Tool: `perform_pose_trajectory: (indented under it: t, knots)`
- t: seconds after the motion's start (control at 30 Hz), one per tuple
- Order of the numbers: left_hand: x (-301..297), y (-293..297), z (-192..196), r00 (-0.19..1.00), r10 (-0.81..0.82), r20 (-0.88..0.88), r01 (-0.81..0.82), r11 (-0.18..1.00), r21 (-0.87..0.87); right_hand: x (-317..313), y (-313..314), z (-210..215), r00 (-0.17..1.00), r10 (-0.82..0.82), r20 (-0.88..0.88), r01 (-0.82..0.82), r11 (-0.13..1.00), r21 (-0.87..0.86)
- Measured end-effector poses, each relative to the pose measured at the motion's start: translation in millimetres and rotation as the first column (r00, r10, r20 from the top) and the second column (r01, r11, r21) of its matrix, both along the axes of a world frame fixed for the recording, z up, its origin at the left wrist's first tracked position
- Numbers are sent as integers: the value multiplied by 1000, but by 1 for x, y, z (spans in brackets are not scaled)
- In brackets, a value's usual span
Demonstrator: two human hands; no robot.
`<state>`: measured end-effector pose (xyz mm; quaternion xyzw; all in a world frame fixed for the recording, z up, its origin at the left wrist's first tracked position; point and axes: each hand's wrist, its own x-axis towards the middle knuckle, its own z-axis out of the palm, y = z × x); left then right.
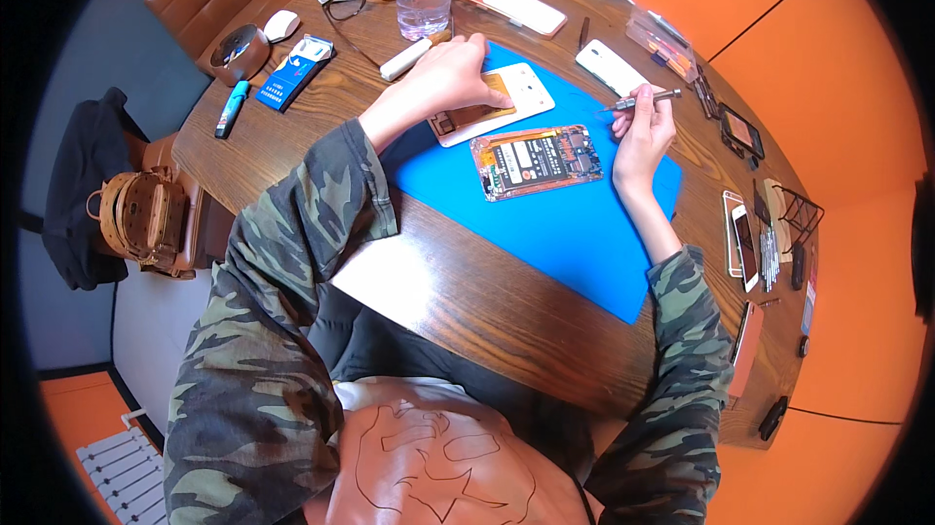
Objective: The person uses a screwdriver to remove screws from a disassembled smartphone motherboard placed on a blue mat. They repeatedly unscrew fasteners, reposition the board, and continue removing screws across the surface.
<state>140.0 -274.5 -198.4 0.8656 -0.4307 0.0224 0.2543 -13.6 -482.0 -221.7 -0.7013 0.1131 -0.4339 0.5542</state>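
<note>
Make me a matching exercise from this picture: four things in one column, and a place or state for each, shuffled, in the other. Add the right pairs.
Column one
1. Left hand
2. Right hand
3. Opened phone
4. Bottle

Column two
A. Lying flat on the blue mat
B. Standing upright, see-through
C. Holding a slim metal tool
D. On a white-edged panel

Right pairs: 1-D, 2-C, 3-A, 4-B
</note>
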Motion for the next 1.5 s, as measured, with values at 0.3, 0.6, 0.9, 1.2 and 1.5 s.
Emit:
perform_pose_trajectory:
  t: [0.3,0.6,0.9,1.2,1.5]
  knots:
    - [2,0,17,953,85,-290,-3,962,273,2,-3,-5,999,-28,-30,30,997,76]
    - [-20,-33,73,545,-227,-807,-211,895,-394,17,-11,-13,984,-170,-57,172,984,41]
    - [-92,-242,88,466,-368,-805,284,924,-258,27,-16,-26,973,-120,-199,141,985,95]
    - [-113,-287,28,572,-386,-724,451,885,-115,35,-18,-52,937,231,263,-313,889,335]
    - [-153,-83,141,671,-739,59,610,505,-611,30,-20,-35,988,-83,-127,98,988,117]
